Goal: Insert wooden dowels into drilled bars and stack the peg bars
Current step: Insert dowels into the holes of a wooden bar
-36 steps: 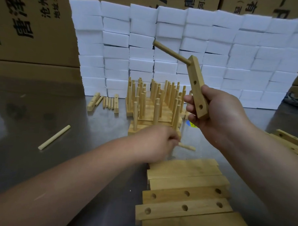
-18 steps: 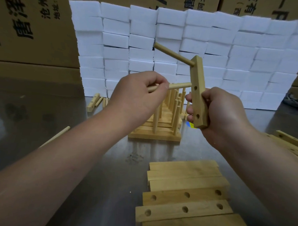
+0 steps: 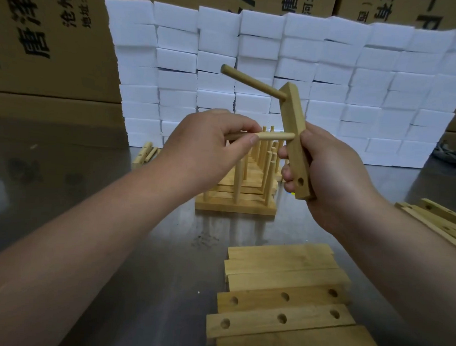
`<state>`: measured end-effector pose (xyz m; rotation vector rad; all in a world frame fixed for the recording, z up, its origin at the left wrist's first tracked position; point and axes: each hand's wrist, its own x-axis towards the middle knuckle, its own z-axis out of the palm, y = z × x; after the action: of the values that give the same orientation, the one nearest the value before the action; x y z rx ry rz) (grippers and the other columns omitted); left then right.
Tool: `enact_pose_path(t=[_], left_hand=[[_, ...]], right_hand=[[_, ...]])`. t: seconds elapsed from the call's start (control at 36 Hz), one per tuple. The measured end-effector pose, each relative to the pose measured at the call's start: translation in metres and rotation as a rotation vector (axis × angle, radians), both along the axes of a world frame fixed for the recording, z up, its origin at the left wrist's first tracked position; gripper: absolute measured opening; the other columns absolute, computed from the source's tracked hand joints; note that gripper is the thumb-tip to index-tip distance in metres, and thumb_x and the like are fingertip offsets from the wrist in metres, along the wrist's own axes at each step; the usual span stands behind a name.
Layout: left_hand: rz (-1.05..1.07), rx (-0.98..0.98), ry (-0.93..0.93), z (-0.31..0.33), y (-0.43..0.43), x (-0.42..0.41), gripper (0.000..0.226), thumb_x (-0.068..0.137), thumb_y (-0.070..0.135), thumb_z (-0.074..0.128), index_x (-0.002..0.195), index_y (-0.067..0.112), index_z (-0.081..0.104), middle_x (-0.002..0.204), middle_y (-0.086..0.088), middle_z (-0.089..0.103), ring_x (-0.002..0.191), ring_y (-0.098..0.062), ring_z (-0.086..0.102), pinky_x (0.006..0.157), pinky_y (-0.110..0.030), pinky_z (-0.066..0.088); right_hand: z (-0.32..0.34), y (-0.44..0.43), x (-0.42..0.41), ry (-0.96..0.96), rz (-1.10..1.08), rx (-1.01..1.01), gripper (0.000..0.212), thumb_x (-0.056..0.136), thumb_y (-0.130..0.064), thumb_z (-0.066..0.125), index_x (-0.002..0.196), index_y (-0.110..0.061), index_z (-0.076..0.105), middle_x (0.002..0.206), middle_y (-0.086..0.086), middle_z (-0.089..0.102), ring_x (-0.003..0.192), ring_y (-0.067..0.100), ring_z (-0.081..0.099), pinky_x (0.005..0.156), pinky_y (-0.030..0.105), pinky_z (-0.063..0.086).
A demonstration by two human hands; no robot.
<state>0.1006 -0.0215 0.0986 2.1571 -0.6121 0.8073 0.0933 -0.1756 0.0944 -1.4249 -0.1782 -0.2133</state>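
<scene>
Your bar [image 3: 293, 110] is up in the air above the middle of the table [image 3: 110, 199], standing nearly upright with its top leaning a little to the left. Your right hand [image 3: 334, 175] grips its lower half, fingers curled round the front edge. One dowel [image 3: 251, 81] is seated in the top hole and sticks out to the left and slightly up. The bottom hole is empty.

Your left hand [image 3: 209, 148] pinches a second dowel [image 3: 275, 136] between thumb and fingers and holds it level. Its right tip meets the bar's face at the middle hole. You cannot tell how far in it sits.

Just beyond your hands, the stack of peg bars [image 3: 236, 207] rests on the table, its dowels pointing up in rows. Near you, loose bars [image 3: 258, 301] lie flat side by side, two of them showing three holes each. More bars [image 3: 439, 218] lie at the right edge. A few small wooden pieces [image 3: 144, 153] lie far left, partly hidden by your left hand.

A wall of white blocks [image 3: 330, 72] runs along the far side, with cartons [image 3: 44, 47] behind it.
</scene>
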Motion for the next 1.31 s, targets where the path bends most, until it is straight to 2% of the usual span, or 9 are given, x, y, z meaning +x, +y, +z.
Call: enact_pose_path(t=[0.19, 0.28, 0.44, 0.58, 0.67, 0.72, 0.81, 0.94, 1.31], left_hand=[[0.042, 0.237, -0.134, 0.005, -0.001, -0.004, 0.019, 0.087, 0.027, 0.060, 0.104, 0.022, 0.069, 0.077, 0.009, 0.051, 0.071, -0.007, 0.045, 0.067, -0.027, 0.038], [0.027, 0.210, -0.122, 0.005, -0.002, -0.004, 0.019, 0.087, 0.027, 0.059, 0.103, 0.022, 0.068, 0.080, 0.007, 0.055, 0.075, -0.008, 0.048, 0.069, -0.026, 0.039], [0.041, 0.142, -0.110, 0.002, -0.003, -0.003, 0.017, 0.088, 0.029, 0.059, 0.098, 0.021, 0.070, 0.071, 0.018, 0.050, 0.069, 0.006, 0.047, 0.062, -0.007, 0.033], [0.045, 0.071, -0.022, -0.005, -0.005, -0.006, 0.017, 0.088, 0.032, 0.058, 0.091, 0.023, 0.072, 0.070, 0.012, 0.059, 0.072, -0.005, 0.055, 0.065, -0.028, 0.045], [0.047, 0.011, 0.076, -0.003, -0.007, -0.009, 0.017, 0.088, 0.036, 0.057, 0.088, 0.026, 0.071, 0.080, 0.003, 0.067, 0.079, -0.010, 0.060, 0.073, -0.032, 0.049], [0.050, -0.016, 0.144, -0.002, -0.006, -0.009, 0.016, 0.088, 0.038, 0.056, 0.085, 0.029, 0.070, 0.089, 0.002, 0.068, 0.085, -0.009, 0.061, 0.076, -0.028, 0.049], [0.040, -0.042, 0.230, 0.001, -0.005, -0.009, 0.020, 0.088, 0.041, 0.054, 0.073, 0.033, 0.066, 0.076, 0.019, 0.059, 0.071, 0.011, 0.052, 0.061, -0.009, 0.040], [0.062, -0.017, 0.289, -0.002, -0.006, -0.007, 0.026, 0.089, 0.043, 0.053, 0.070, 0.030, 0.066, 0.073, 0.026, 0.051, 0.073, 0.013, 0.046, 0.061, -0.010, 0.033], [0.100, 0.021, 0.325, -0.004, -0.002, -0.003, 0.033, 0.087, 0.048, 0.052, 0.065, 0.027, 0.065, 0.071, 0.017, 0.059, 0.072, 0.011, 0.048, 0.058, -0.015, 0.034]], right_hand=[[-0.003, 0.005, -0.005, -0.032, -0.005, -0.101, 0.032, 0.099, -0.018, 0.034, 0.094, -0.034, 0.061, 0.072, 0.000, 0.057, 0.043, 0.011, 0.045, 0.040, 0.020, 0.038], [-0.002, 0.005, -0.007, -0.037, -0.015, -0.102, 0.032, 0.099, -0.019, 0.034, 0.092, -0.035, 0.061, 0.070, -0.001, 0.058, 0.043, 0.011, 0.045, 0.040, 0.020, 0.038], [-0.003, 0.005, -0.009, -0.069, -0.047, -0.139, 0.031, 0.099, -0.022, 0.035, 0.093, -0.037, 0.061, 0.068, -0.003, 0.057, 0.043, 0.009, 0.045, 0.040, 0.020, 0.038], [-0.010, 0.008, -0.009, -0.070, -0.085, -0.164, 0.030, 0.100, -0.022, 0.034, 0.110, -0.034, 0.060, 0.071, -0.002, 0.055, 0.043, 0.007, 0.044, 0.040, 0.019, 0.037], [-0.013, 0.009, -0.009, -0.057, -0.099, -0.152, 0.031, 0.100, -0.023, 0.035, 0.120, -0.032, 0.057, 0.070, -0.003, 0.054, 0.042, 0.005, 0.043, 0.039, 0.017, 0.037], [-0.013, 0.009, -0.010, -0.057, -0.099, -0.146, 0.032, 0.100, -0.023, 0.035, 0.122, -0.032, 0.057, 0.069, -0.004, 0.054, 0.041, 0.005, 0.043, 0.039, 0.017, 0.037], [-0.014, 0.010, -0.010, -0.068, -0.113, -0.152, 0.031, 0.100, -0.024, 0.036, 0.120, -0.033, 0.058, 0.068, -0.005, 0.054, 0.041, 0.004, 0.043, 0.039, 0.017, 0.037], [-0.020, 0.011, -0.008, -0.038, -0.110, -0.182, 0.033, 0.100, -0.024, 0.035, 0.125, -0.028, 0.056, 0.071, -0.003, 0.054, 0.043, 0.005, 0.043, 0.039, 0.017, 0.037], [-0.024, 0.013, -0.009, -0.065, -0.096, -0.257, 0.033, 0.101, -0.024, 0.033, 0.122, -0.033, 0.056, 0.074, -0.005, 0.053, 0.045, 0.002, 0.044, 0.042, 0.016, 0.038]])
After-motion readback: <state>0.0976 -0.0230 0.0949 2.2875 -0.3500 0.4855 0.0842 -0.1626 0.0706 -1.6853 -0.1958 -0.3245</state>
